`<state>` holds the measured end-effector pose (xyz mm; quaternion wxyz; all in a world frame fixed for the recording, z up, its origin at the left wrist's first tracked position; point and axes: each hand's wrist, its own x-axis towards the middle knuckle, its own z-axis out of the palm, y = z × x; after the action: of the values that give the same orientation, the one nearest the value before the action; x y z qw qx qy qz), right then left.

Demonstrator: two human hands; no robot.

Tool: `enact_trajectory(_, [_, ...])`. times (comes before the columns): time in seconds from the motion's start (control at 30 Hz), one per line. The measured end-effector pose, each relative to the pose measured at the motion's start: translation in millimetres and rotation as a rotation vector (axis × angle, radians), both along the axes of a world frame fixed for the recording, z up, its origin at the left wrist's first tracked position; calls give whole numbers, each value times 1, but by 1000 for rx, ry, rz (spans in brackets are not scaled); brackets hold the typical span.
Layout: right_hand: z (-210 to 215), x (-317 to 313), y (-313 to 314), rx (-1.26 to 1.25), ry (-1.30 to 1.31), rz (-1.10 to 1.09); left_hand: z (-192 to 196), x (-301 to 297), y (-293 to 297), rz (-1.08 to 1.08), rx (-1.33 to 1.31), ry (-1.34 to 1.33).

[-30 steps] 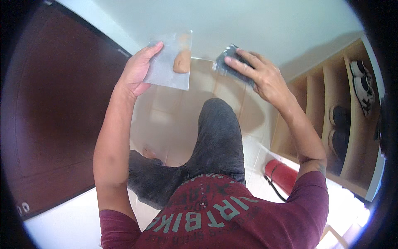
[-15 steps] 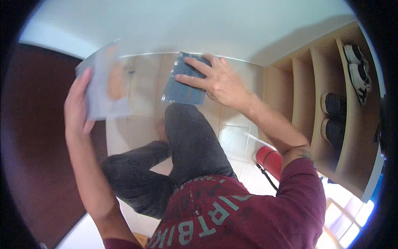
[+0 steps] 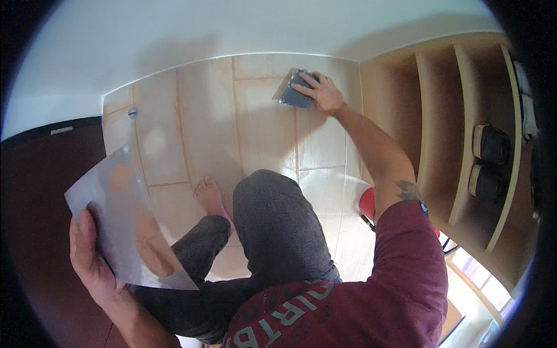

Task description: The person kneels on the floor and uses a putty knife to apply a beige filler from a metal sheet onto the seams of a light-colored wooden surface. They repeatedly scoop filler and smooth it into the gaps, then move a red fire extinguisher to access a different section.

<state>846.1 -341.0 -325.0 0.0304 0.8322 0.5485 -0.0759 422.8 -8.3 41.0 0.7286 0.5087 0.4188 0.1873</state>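
Observation:
My left hand (image 3: pixel 87 249) grips the edge of a thin grey flat sheet (image 3: pixel 113 232), held tilted above my bent leg. Two smears of tan paste (image 3: pixel 152 246) lie on that sheet. Out ahead, my right hand (image 3: pixel 326 95) is closed on a wide dark-blue scraper (image 3: pixel 299 93), its fingers spread over the flat back. The scraper's thin edge points left, low over the pale floor tiles (image 3: pixel 261 122) close to the wall; whether it touches them I cannot tell. Tan joint lines (image 3: pixel 181 130) run between the tiles.
Along the right stands a wooden shelf unit (image 3: pixel 458 110) holding dark shoes (image 3: pixel 490 148). A red cylinder (image 3: pixel 366 203) is by my right arm. At left is a dark brown panel (image 3: pixel 40 203), with a small round metal piece (image 3: pixel 133 112) on the floor nearby. A white wall (image 3: pixel 243 29) closes the far side.
My right hand has moved the scraper away to the right, low over the floor. My left hand has lowered the sheet toward me. The view has shifted, showing more floor.

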Motion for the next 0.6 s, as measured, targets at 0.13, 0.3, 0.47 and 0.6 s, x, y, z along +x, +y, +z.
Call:
enact_trajectory(0.13, [-21, 18, 7, -72, -14, 13, -5, -12, -7, 118, 125, 85])
enact_trajectory(0.3, [-20, 15, 4, -155, 4, -92, -6, -36, 4, 40, 93, 114])
enact_trajectory(0.47, [4, 12, 9, -180, -29, -150, -7, -41, -1, 80, 34, 66])
enact_trajectory(0.6, [-3, 15, 29, 7, -55, -92, -6, -31, -3, 86, 31, 74])
